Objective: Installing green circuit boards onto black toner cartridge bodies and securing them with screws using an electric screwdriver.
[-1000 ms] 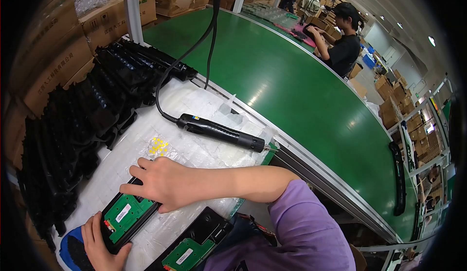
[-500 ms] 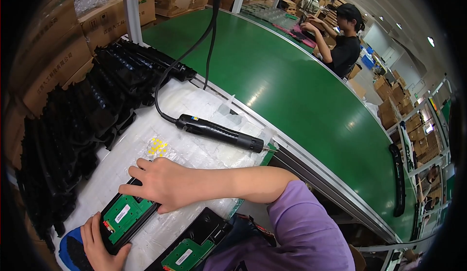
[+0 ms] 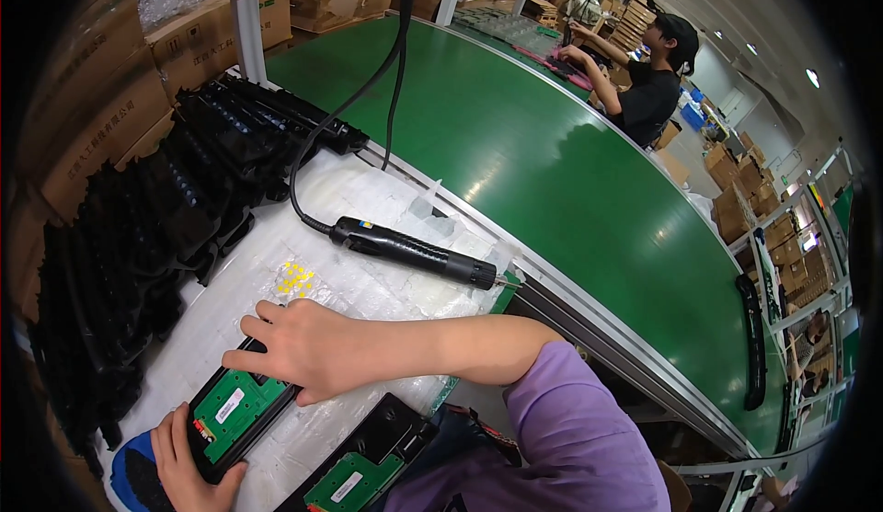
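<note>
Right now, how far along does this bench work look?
Early, I'd judge. Both hands, left hand and right hand, press on one black unit with a green board. The electric screwdriver lies unused, a second unit waits, and stacked black housings remain.

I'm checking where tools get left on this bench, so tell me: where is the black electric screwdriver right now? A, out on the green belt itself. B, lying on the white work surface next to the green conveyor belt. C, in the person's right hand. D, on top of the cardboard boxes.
B: the electric screwdriver lies untouched on the white work surface beside the green conveyor belt, while the right hand presses on the black unit with the green circuit board.
</note>
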The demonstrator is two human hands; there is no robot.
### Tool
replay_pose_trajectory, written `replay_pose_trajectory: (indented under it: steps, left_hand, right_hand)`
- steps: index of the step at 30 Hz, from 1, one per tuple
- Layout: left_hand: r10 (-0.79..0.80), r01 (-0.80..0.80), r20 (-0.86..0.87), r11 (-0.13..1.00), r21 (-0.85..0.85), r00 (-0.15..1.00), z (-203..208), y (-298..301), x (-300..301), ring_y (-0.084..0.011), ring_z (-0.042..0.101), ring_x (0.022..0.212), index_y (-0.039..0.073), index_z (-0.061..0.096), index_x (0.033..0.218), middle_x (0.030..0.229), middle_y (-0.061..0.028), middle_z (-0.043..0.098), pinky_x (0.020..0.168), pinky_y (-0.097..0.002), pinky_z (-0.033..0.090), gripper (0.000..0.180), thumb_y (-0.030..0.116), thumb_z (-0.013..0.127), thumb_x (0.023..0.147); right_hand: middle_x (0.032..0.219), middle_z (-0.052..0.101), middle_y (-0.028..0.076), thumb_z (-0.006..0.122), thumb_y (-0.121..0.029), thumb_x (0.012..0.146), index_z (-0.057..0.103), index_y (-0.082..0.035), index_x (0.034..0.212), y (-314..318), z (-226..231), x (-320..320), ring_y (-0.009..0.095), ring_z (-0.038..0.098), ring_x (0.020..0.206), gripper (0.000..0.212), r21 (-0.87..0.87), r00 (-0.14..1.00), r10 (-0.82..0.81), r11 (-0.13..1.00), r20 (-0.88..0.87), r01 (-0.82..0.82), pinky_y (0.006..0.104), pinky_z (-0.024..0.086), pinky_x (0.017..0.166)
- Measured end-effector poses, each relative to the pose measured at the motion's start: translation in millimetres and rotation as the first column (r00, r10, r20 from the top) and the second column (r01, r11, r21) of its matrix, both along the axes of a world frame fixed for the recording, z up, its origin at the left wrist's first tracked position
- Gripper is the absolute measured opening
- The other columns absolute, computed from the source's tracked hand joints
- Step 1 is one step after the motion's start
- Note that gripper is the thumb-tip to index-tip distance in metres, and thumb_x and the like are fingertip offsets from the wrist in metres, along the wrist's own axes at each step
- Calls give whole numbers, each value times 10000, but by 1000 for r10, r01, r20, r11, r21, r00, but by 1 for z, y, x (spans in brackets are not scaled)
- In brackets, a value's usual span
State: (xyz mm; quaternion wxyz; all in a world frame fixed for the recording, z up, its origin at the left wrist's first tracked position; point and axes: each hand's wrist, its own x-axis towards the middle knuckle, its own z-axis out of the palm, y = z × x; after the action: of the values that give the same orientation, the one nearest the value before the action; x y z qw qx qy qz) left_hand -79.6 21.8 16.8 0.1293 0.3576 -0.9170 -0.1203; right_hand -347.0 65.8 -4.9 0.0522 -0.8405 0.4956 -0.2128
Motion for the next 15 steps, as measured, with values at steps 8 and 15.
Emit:
replay_pose_trajectory:
  steps: [8,15]
  left_hand:
    - [-22,22,41,1000,14,999,17,1,-6,-391,469,1045,54,455,1262,1115,-202,514,910,-447,377,750,188,779,599]
    - [-29,29,41,999,19,999,16,0,-5,-393,466,1050,49,452,1262,1123,-204,513,912,-447,375,751,195,779,602]
  right_hand:
    - [981,511,126,839,-248,482,477,-117,1203,0,1,-1,287,522,903,817,-9,1000,5,1000,0,-5,348,482,650]
    - [978,513,125,839,-246,480,481,-114,1198,0,1,-1,288,524,900,812,-10,1000,6,1000,3,-6,348,482,654]
